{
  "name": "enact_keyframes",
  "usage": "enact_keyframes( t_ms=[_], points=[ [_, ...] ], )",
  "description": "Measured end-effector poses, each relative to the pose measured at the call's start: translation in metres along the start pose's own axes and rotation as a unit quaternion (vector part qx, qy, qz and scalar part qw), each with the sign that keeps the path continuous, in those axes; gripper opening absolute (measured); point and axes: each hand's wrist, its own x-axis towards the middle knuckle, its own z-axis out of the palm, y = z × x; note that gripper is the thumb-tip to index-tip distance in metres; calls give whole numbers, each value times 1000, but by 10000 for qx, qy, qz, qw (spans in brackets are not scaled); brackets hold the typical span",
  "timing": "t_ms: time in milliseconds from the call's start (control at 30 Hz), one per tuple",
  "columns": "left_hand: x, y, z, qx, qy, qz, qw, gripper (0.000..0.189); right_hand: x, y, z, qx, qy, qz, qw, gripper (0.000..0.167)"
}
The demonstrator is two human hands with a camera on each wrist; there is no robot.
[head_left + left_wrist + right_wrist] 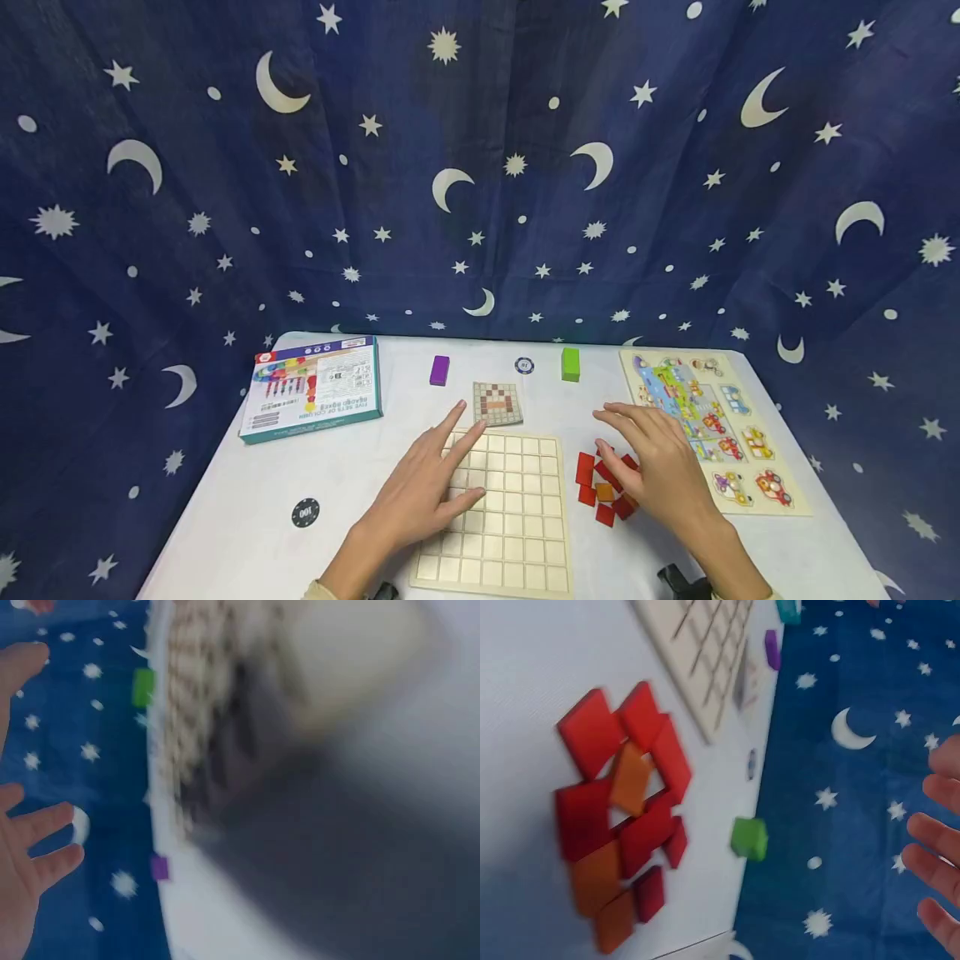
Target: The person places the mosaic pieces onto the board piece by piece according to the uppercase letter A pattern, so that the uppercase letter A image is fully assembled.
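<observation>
My left hand [426, 483] hovers over the left part of a pale wooden grid board [513, 525], fingers spread and nothing in them. To the right, my right hand [660, 462] hangs above a loose cluster of red tiles [585, 468] and orange tiles [604, 493], its fingers apart and holding nothing. The right wrist view shows the cluster of red tiles [589, 735] flat on the white table. Just behind the board lies a small pattern card [497, 403] printed with a brown and orange figure on a grid.
A purple block [439, 370], a green block [571, 364] and a poker chip [524, 365] line the back. Far left are a flat toy box [311, 387] and a black chip [305, 512]. Wooden picture puzzle boards [750, 487] lie at the right. A starry curtain [480, 167] hangs behind.
</observation>
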Motion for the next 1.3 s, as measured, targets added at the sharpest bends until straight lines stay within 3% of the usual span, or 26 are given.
enact_keyframes(
  t_ms=[133, 267, 500, 633, 833, 1300],
  points=[
    [-24, -19, 8, -67, -122, -296, 9995, 91, -5, 13, 8, -82, -173, 152, 9997, 42],
    [-42, -34, 13, -109, -475, -620, 9969, 88, -12, 26, 21, -226, -706, 532, 9958, 38],
    [-57, -48, 15, -156, -1189, -1060, 9871, 70, -23, 47, 45, -446, -1809, 1184, 9753, 32],
    [-60, -53, 14, -250, -1468, -1052, 9832, 68, -26, 51, 52, -533, -2190, 1400, 9642, 33],
    [-58, -57, 13, -325, -1680, -1069, 9794, 68, -25, 52, 56, -642, -2440, 1550, 9552, 34],
    [-52, -54, 8, -324, -1669, -1094, 9793, 70, -19, 53, 55, -738, -2538, 1387, 9544, 32]
  ],
)
